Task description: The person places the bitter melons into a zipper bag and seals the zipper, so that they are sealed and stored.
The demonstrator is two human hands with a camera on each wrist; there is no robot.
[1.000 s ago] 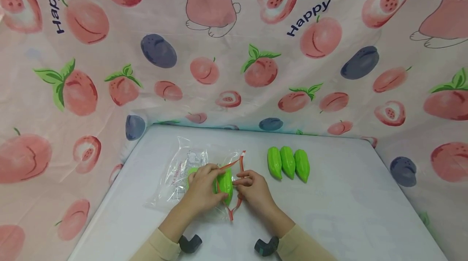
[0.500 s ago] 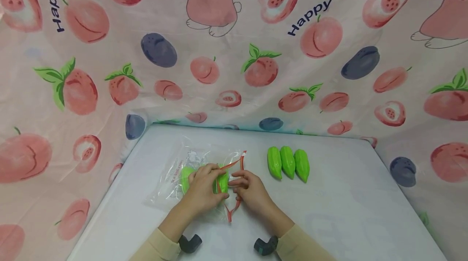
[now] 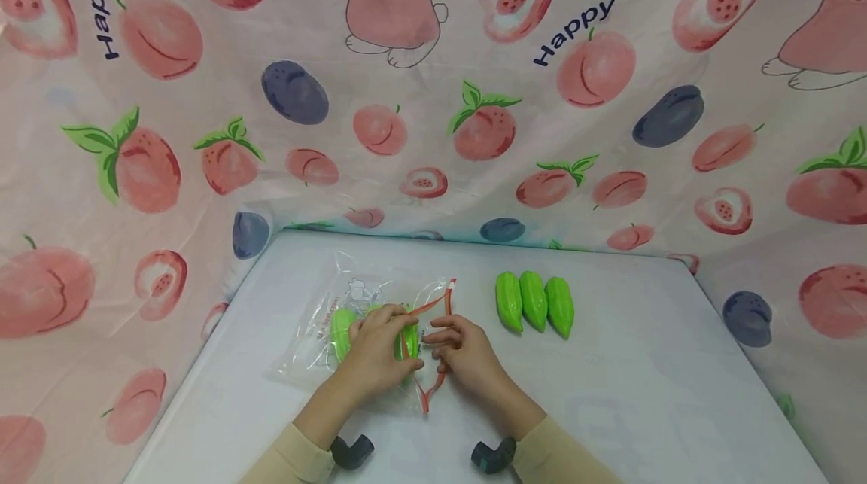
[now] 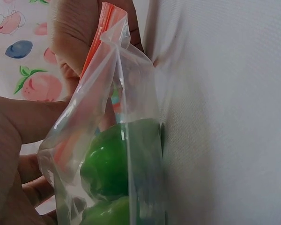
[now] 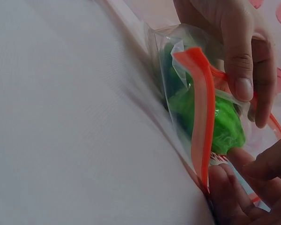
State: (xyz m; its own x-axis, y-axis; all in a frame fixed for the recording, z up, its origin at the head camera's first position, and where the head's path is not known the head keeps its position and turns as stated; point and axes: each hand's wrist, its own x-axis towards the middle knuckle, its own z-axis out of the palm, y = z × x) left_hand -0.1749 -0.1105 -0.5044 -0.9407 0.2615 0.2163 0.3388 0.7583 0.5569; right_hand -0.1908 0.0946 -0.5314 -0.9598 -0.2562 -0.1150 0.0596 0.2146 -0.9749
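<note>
The green fruit (image 3: 410, 341) has slid deeper into the clear bag (image 3: 325, 296) — now further inside, three green fruits (image 3: 533, 301) lying outside. Left hand (image 3: 379, 345) pinches the bag; right hand (image 3: 467, 352) — fingers loosely extended — reaches its mouth.

The left hand (image 4: 11, 140) holds the mouth edge of a clear bag (image 4: 138, 75) on the white worktop (image 4: 225, 112). At one corner of that mouth, the orange zip strip (image 4: 107, 18) crosses in front of the right hand (image 4: 75, 33). Two green pieces (image 4: 107, 166) sit inside, glossy through the film. Fruit-printed cloth (image 4: 40, 86) hangs behind.
</note>
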